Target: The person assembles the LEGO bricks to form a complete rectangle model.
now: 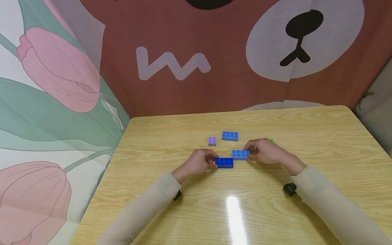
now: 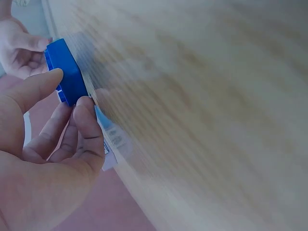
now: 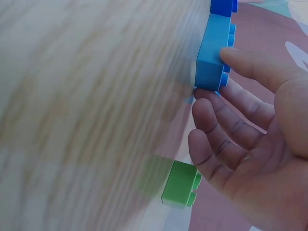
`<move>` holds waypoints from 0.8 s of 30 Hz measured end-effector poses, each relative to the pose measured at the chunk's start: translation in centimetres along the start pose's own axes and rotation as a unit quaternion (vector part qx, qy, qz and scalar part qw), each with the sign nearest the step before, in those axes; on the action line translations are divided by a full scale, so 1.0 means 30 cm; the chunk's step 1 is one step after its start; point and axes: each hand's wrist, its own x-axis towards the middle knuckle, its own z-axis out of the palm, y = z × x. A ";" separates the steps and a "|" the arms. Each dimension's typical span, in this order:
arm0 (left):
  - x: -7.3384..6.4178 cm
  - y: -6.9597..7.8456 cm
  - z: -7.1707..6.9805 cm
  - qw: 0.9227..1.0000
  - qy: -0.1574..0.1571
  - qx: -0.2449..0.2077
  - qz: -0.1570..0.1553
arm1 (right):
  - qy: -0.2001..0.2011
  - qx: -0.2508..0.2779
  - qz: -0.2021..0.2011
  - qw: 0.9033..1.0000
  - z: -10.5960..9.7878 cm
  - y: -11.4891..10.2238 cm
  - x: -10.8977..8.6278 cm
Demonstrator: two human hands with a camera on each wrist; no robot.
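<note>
Five toy bricks are on the wooden table: one dark blue brick, two of a lighter blue, one purple brick and one green brick. Each of the three blue bricks carries eight studs in two rows of four, and the purple one carries four. Two hands are at work. The person's left hand pinches the left end of the dark blue brick between thumb and fingers, the grip only as wide as the brick. The right hand holds the right end of the nearer light blue brick in the same way, thumb against one side and index finger against the other, the remaining fingers loosely bent. These two bricks lie corner by corner between the hands, the dark one slightly closer to the person; whether they touch cannot be told. The farther light blue brick lies beyond them, with the purple one just to its left. The green one sits beyond the right hand, mostly hidden by it in the head view. Both forearms, in two pale sleeves, reach forward and slant inward from the lower corners, wrists low over the tabletop.
</note>
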 end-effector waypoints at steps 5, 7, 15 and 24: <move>0.011 -0.012 -0.008 1.000 0.007 0.004 -0.002 | -0.001 -0.002 -0.001 1.000 -0.010 0.005 -0.010; 0.016 -0.018 -0.010 1.000 0.009 0.003 -0.002 | -0.001 -0.003 -0.003 1.000 -0.013 0.007 -0.014; 0.034 -0.025 -0.019 1.000 0.020 0.006 0.003 | -0.004 -0.003 -0.012 1.000 -0.013 0.007 -0.023; 0.050 -0.026 -0.018 1.000 0.019 0.015 0.007 | -0.001 -0.007 -0.016 1.000 -0.007 0.001 -0.019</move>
